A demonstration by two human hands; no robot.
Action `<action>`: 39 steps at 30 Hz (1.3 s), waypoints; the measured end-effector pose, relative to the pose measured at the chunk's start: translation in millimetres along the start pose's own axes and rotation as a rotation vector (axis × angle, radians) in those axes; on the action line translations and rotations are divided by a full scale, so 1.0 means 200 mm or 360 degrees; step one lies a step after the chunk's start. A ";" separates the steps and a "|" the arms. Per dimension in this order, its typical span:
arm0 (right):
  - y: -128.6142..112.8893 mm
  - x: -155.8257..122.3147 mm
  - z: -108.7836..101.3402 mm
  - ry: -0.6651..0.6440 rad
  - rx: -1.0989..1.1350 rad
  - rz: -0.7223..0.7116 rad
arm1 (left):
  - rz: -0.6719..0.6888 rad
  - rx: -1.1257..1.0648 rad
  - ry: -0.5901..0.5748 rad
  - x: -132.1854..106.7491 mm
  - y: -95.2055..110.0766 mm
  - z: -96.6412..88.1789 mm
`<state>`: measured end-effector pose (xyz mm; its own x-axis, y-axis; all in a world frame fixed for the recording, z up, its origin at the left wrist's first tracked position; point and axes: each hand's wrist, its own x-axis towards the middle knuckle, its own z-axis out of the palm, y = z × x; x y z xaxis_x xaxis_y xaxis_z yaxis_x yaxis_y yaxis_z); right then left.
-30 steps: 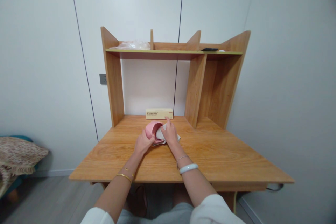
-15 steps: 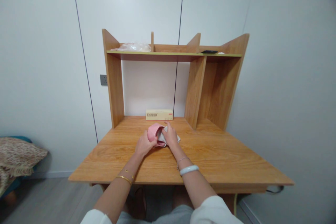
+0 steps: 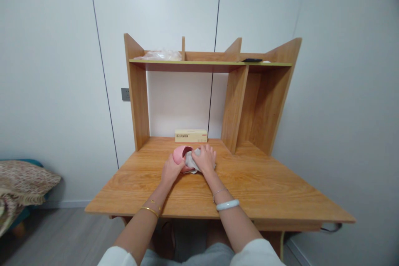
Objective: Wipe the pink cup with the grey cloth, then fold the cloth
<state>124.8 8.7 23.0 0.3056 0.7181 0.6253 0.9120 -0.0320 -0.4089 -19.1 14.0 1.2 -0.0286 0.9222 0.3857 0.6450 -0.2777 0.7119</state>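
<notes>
A pink hollow, bowl-like item lies tilted on the desk, its opening turned to the right. My left hand grips it from the left, thumb along its near side. A pale grey cloth is bunched at the opening, partly inside it. My right hand holds the cloth with the thumb at the opening and the fingers stretched over to the right. Part of the cloth and the far side of the pink item are hidden by my hands.
Behind my hands, a cream cardboard box stands at the back of the wooden desk. The hutch shelf carries a clear plastic bag and a flat black object. A patterned cushion is off to the left.
My right hand has turned over the cloth, its fingers now reaching further right. More of the cloth shows at the opening. My left hand keeps its hold, and the view has shifted slightly.
</notes>
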 end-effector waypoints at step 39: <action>0.05 0.00 0.07 -0.0168 0.0234 -0.0093 | 0.0368 0.0090 -0.0052 -0.07 0.03 -0.04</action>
<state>129.9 18.4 10.5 0.2158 0.7849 0.5808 0.8752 0.1082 -0.4714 -21.8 -2.2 5.3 0.1490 0.8442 0.5149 0.6733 -0.4679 0.5725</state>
